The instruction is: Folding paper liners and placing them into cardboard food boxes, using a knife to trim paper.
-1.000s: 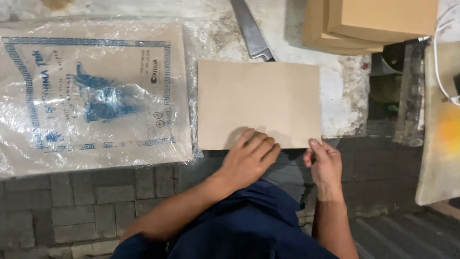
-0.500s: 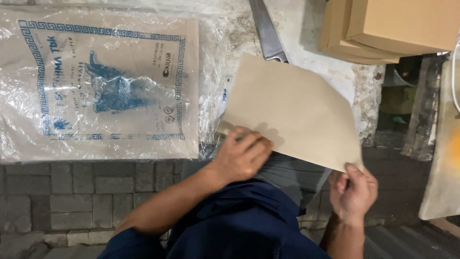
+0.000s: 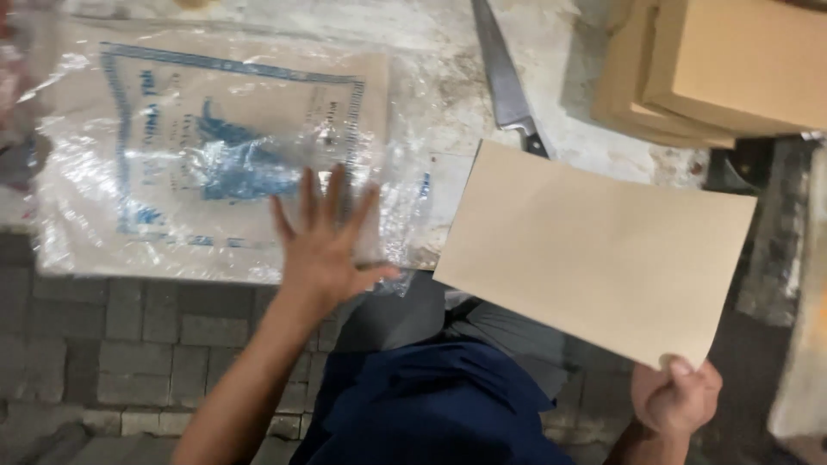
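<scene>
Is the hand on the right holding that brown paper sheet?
Touching. The head view shows the right hand pinching the lower corner of the brown paper sheet, with the thumb lying on top of its edge.

Plain tan paper sheet (image 3: 594, 250), flat, tilted, pinched at its lower right corner.

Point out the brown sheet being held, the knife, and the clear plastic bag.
brown sheet (image 3: 594, 258), head view, middle of its face.
knife (image 3: 498, 73), head view, on the blade.
clear plastic bag (image 3: 172, 155), head view, on its blue-printed face.
</scene>
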